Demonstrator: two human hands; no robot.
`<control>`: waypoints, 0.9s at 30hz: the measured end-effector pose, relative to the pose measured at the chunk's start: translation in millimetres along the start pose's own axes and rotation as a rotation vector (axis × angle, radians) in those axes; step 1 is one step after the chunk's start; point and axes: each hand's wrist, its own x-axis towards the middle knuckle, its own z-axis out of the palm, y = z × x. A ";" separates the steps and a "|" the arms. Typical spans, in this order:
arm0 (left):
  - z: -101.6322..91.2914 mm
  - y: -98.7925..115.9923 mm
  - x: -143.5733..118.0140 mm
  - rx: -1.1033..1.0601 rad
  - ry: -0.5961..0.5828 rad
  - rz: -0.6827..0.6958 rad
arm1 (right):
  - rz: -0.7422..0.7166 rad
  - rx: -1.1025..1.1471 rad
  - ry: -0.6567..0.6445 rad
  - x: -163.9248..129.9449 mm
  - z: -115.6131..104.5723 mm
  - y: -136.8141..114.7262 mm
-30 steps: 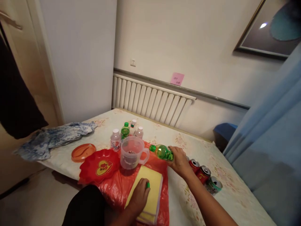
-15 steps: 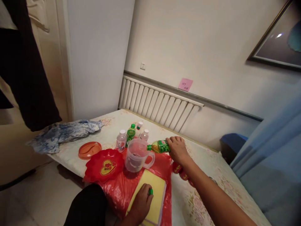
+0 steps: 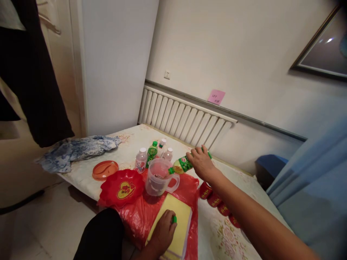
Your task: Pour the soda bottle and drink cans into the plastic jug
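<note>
My right hand (image 3: 202, 162) is wrapped round a green-labelled drink bottle (image 3: 180, 165), tilted with its mouth down at the rim of a clear plastic jug (image 3: 158, 178). Some liquid shows inside the jug, and yellowish drink is in the bottle's neck end. Pinched in my left hand (image 3: 165, 227) is a green bottle cap (image 3: 174, 219); that hand rests over a yellow pad (image 3: 179, 216). Jug and pad both lie on a red plastic bag (image 3: 135, 224). To the jug's left sits a red scalloped plate (image 3: 108, 189) with a gold heart.
Behind the jug stand a white-capped bottle (image 3: 141, 160), a green bottle (image 3: 152, 152) and other bottles. An orange lid (image 3: 105, 169) lies at left, near a blue-white cloth (image 3: 81, 151). Several red cans (image 3: 214, 199) lie under my right forearm. A radiator (image 3: 184, 115) lines the wall.
My right hand has raised the bottle's base, so it tilts more steeply, its mouth now lower at the jug's rim. My left hand stays over the pad with the cap.
</note>
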 end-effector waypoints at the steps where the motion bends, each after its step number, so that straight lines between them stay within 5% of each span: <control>1: 0.6 -1.0 0.0 -0.004 0.003 0.003 | -0.010 -0.002 0.006 1.8 -1.5 -0.3; 18: -0.8 -0.8 -0.4 -0.018 0.005 0.010 | -0.124 -0.086 0.073 12.8 -10.7 -4.8; 27: -9.7 4.6 9.2 -0.174 0.072 -0.118 | 0.202 0.247 -0.069 -25.0 29.2 -2.1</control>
